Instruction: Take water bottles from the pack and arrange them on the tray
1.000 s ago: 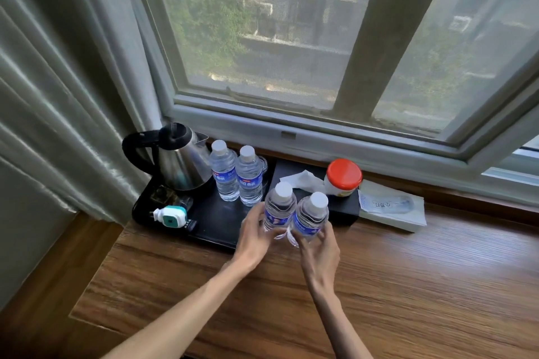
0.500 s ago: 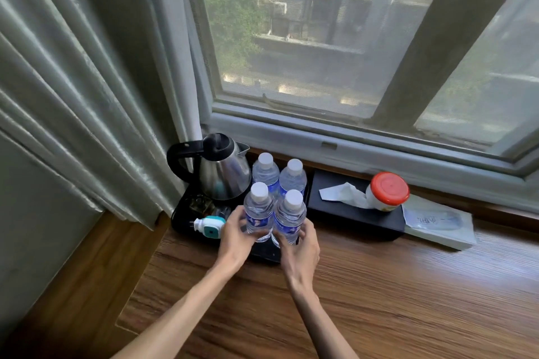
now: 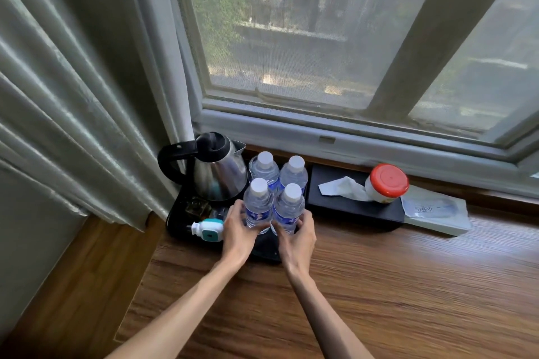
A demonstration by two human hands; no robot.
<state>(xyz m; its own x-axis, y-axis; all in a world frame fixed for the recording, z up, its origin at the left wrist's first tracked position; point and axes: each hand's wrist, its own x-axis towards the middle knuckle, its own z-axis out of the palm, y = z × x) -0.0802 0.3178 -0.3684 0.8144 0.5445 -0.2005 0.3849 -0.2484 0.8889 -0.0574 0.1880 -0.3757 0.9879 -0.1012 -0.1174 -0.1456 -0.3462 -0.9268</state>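
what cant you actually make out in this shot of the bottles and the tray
All in the head view:
- Bases of the two front bottles: covered by the left hand and right hand, so whether they sit on the tray is unclear.
- Lower parts of the two back bottles: hidden by the front pair.
- Bottle label text: too small.
- The pack: nowhere in view.
- Print on the packet: too small.

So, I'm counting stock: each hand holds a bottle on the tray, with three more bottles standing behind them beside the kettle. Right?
Not quite: the head view shows two bottles behind, not three. The rest holds: the left hand and right hand each hold a bottle on the tray, beside the kettle.
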